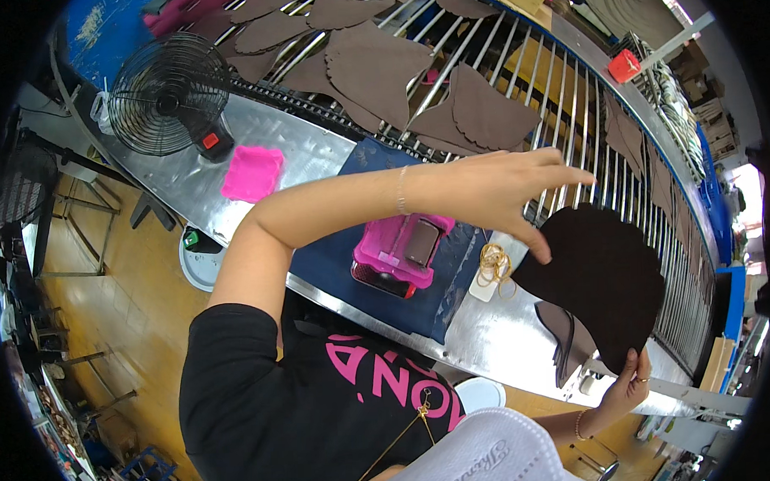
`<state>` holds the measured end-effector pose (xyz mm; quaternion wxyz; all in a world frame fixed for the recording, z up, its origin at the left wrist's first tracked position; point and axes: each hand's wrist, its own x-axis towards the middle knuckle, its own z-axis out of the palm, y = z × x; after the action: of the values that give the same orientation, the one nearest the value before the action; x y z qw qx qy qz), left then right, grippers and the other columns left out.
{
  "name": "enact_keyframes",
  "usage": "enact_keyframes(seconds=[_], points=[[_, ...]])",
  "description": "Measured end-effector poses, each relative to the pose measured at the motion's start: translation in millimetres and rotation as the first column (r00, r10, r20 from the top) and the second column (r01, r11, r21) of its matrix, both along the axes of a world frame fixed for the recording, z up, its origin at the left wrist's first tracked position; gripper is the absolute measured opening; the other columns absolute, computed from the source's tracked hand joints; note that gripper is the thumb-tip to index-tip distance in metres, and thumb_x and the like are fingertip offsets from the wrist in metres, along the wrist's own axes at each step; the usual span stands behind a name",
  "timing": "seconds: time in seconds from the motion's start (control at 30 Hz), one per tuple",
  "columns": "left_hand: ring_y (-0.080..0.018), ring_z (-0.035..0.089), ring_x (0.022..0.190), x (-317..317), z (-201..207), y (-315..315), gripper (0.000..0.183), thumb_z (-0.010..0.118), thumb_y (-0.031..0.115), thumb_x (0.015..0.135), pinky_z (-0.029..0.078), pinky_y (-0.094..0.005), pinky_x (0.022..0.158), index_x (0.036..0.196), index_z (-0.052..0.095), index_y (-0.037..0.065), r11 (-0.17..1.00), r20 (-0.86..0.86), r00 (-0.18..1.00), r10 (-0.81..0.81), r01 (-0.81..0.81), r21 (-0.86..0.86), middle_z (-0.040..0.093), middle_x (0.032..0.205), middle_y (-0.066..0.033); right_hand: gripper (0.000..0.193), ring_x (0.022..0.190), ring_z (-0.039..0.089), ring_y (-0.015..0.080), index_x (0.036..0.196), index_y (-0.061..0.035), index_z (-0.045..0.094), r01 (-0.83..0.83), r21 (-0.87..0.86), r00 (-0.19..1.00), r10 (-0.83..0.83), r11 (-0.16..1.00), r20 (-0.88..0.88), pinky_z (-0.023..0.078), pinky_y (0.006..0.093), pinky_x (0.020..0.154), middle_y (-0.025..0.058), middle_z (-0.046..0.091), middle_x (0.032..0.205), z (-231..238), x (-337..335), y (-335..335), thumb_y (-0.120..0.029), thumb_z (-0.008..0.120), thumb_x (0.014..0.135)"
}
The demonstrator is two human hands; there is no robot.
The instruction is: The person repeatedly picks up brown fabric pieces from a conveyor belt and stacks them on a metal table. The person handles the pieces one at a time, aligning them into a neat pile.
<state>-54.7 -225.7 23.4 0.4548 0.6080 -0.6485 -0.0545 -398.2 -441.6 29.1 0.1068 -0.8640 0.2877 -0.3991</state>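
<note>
My right hand (629,390) pinches the lower end of a dark brown cut piece of sheet material (602,275) with a scalloped edge, holding it up at the right. My left arm reaches across to the right, and my left hand (519,189) is above the table with its fingers apart. Its index finger points out over the rack, and its thumb overlaps the piece's left corner; whether it touches is unclear. More brown pieces (566,336) lie on the metal table below the held one. Rubber bands (494,266) rest on a white card beside them.
A slatted roller rack (557,73) runs along the far side, bearing several brown scalloped pieces (379,63). On the table are a blue mat (335,259), a pink basket holding a small brown block (423,243), a pink tray (254,173) and a black fan (168,100).
</note>
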Motion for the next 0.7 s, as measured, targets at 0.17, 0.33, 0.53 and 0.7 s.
enact_keyframes(seconds=[0.17,0.33,0.53,0.7], points=[[-0.0278,0.065,0.08,12.0,0.7,-29.4,0.033,0.065,0.03,0.085,0.052,-0.0368,0.069,0.105,0.063,0.004,0.998,0.277,0.959,-0.058,0.052,0.03,0.063,0.09,-0.0138,0.017,0.077,0.058,0.0188,0.102,-0.0042,0.07,-0.208,-0.227,0.882,0.082,0.951,-0.464,0.035,0.0325,0.09,0.0126,0.067,0.082,42.2,62.6,1.3,-0.008,0.062,0.087],[-0.0219,0.064,0.047,44.4,-26.9,-39.3,0.022,0.058,0.014,0.087,0.052,-0.0331,0.047,0.1,0.063,-0.002,0.939,-0.257,0.966,0.026,0.065,0.337,0.065,0.068,-0.017,0.03,0.095,0.06,0.0179,0.117,-0.0074,0.063,-0.115,-0.38,0.952,-0.007,0.918,-0.305,0.035,0.0341,0.096,0.0092,0.066,0.114,47.9,111.6,14.7,-0.012,0.063,0.087],[-0.0259,0.066,0.058,139.7,-117.6,-37.7,0.054,0.05,0.008,0.094,0.054,-0.0287,0.049,0.14,0.025,-0.006,0.975,-0.919,0.347,0.187,-0.179,0.131,0.057,0.106,-0.0276,0.039,0.098,0.059,0.0213,0.122,-0.0029,0.059,0.028,-0.175,0.996,-0.043,0.984,-0.082,0.044,0.033,0.09,0.0085,0.063,0.12,25.0,93.5,-8.5,-0.01,0.066,0.085],[-0.0353,0.068,0.081,238.6,-183.6,-60.0,0.065,0.035,-0.004,0.095,0.058,-0.0345,0.06,0.148,-0.002,0.002,0.874,-0.983,-0.016,0.185,-0.454,0.172,0.041,0.126,-0.0314,0.028,0.113,0.053,0.0223,0.116,-0.01,0.061,0.085,-0.041,0.929,-0.094,0.996,-0.359,0.025,0.0382,0.102,0.0061,0.061,0.123,-19.0,72.2,-11.2,-0.025,0.056,0.093]])
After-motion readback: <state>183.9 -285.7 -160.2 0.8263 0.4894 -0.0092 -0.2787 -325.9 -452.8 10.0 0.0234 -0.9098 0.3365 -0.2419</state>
